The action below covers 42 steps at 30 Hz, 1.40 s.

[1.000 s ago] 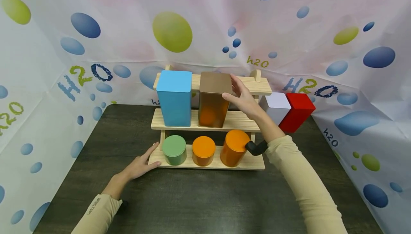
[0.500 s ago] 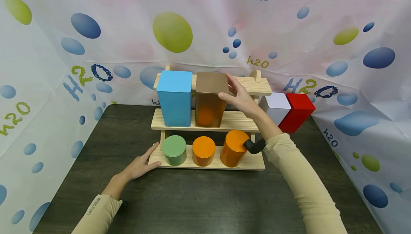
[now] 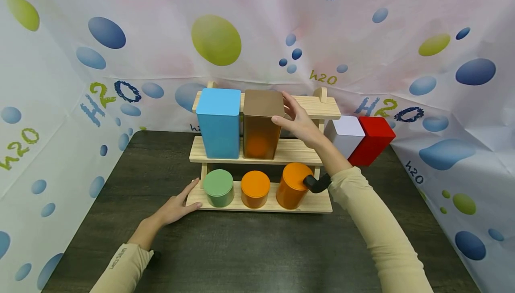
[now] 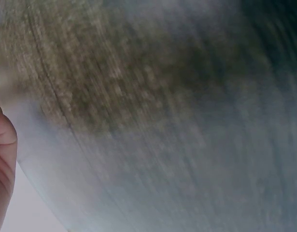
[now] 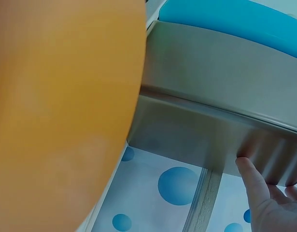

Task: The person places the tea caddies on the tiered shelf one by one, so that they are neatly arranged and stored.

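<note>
On the middle tier of a wooden three-tier shelf rack (image 3: 299, 150) stand two tall square tins, a blue tin (image 3: 219, 125) on the left and a brown tin (image 3: 262, 127) close to its right. My right hand (image 3: 301, 123) touches the brown tin's right side near its top. Its thumb is at the front corner and the other fingers lie further back. In the right wrist view the fingertips (image 5: 245, 164) meet the tin's side. My left hand (image 3: 175, 208) rests against the bottom tier's left end, its thumb at the front edge. The left wrist view shows mostly blurred tabletop.
Along the bottom tier stand a green round tin (image 3: 218, 189), a short orange tin (image 3: 255, 189) and a taller orange tin (image 3: 293, 186), the last close to the black wrist camera (image 3: 317, 183). Right of the rack are a white tin (image 3: 345, 134) and a red tin (image 3: 372, 140).
The brown tin has slid left along the middle tier towards the blue tin, with my right hand moving left against it. My left hand has stayed at the rack's end.
</note>
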Tool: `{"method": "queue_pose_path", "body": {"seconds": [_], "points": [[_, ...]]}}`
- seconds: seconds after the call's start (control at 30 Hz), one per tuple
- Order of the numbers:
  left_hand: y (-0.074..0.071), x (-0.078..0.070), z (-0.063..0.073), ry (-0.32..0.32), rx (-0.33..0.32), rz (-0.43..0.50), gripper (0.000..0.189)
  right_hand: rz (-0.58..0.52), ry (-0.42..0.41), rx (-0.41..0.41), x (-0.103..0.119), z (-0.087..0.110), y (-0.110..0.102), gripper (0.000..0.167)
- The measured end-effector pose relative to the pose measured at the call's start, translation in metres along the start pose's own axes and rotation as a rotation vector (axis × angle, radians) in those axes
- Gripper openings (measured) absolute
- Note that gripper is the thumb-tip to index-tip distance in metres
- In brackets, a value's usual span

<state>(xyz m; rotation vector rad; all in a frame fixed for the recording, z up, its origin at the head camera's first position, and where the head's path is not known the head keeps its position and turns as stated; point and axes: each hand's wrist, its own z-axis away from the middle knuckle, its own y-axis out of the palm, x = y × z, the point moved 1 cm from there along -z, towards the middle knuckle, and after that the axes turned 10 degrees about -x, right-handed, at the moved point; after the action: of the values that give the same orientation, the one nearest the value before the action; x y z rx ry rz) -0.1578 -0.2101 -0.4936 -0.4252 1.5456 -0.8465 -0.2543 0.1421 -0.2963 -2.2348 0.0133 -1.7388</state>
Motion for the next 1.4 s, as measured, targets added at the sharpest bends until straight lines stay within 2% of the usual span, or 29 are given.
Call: {"method": "queue_pose_path", "body": {"seconds": [1.0,1.4], "points": [[0.000,0.001,-0.002,0.006,-0.009,0.000,0.077,-0.001,-0.021,0.028,-0.002,0.002,-0.003,0.076],[0.000,0.001,0.000,0.004,-0.004,-0.001,0.077,-0.038,-0.017,0.021,-0.010,0.014,-0.019,0.072]]}}
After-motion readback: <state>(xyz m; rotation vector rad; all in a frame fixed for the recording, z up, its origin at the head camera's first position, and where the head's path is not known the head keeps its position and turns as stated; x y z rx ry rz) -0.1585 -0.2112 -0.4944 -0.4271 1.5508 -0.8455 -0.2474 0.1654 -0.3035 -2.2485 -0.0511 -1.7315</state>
